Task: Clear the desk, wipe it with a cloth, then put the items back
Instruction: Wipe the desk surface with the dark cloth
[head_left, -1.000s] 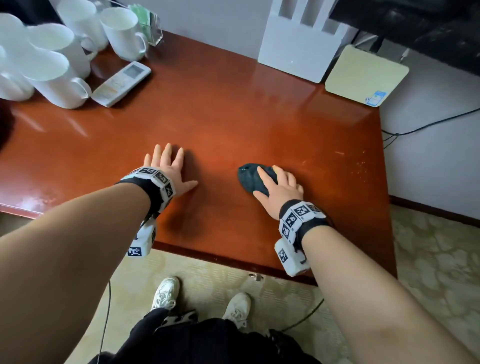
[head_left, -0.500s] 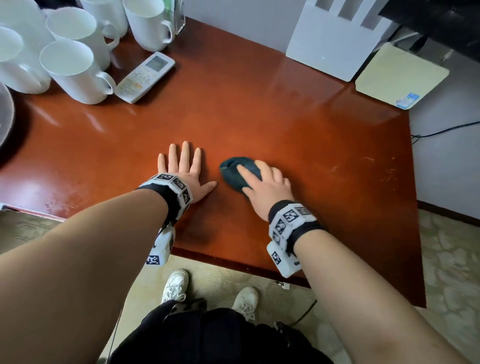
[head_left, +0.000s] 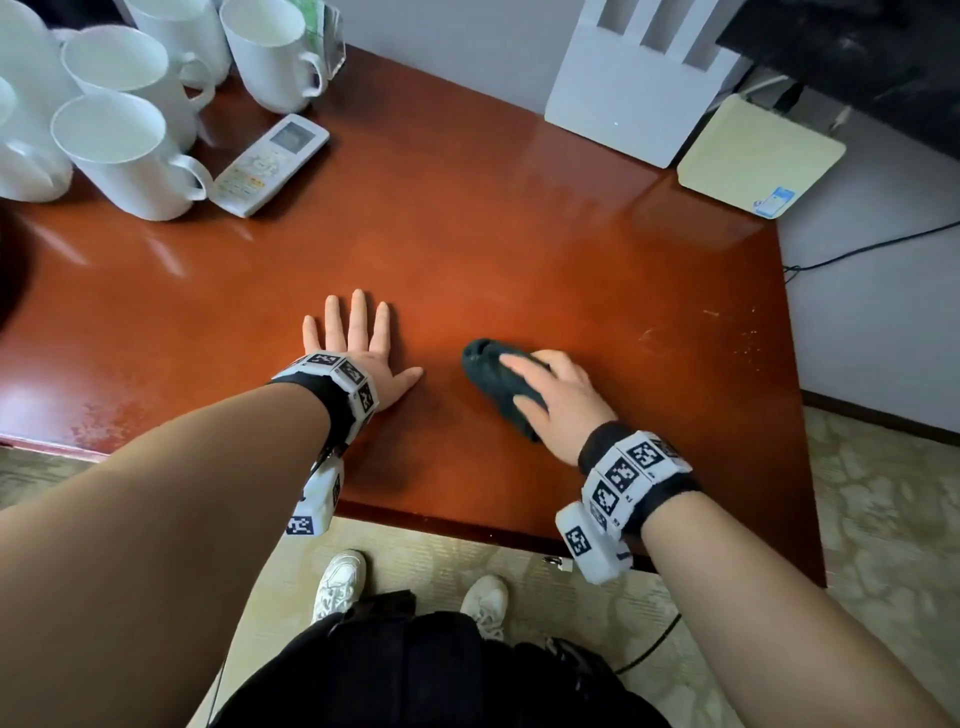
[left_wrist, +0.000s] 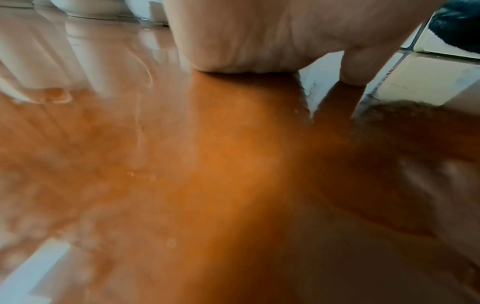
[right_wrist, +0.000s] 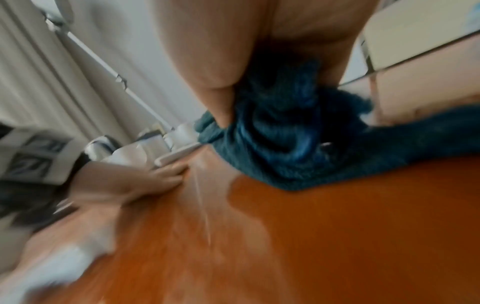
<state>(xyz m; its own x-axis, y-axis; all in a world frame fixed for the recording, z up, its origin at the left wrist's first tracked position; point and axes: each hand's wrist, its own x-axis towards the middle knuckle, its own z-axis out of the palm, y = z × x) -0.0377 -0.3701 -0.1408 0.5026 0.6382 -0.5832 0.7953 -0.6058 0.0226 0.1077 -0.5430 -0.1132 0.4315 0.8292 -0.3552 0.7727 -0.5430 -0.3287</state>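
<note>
The left hand (head_left: 363, 353) lies flat on the desk (head_left: 519, 234), fingers spread. The right hand (head_left: 558, 400) presses the dark cloth (head_left: 493, 379) onto the desk — near the front edge, thumb curled round it.

— Where does the left hand (head_left: 363, 353) sit?

— Flat on the desk (head_left: 519, 249), fingers (head_left: 358, 317) spread. The cloth (head_left: 493, 379) lies off its thumb side, apart from it, under the right hand (head_left: 556, 400).

— And beyond the fingertips?

— Well past the left fingertips, toward the far left corner, lies the remote (head_left: 272, 163); the mugs (head_left: 124, 156) stand beside it, further left. Far beyond the right hand's fingers (head_left: 519, 366), the router (head_left: 634, 93) stands at the back edge, with a flat box (head_left: 753, 156) just to its right.
</note>
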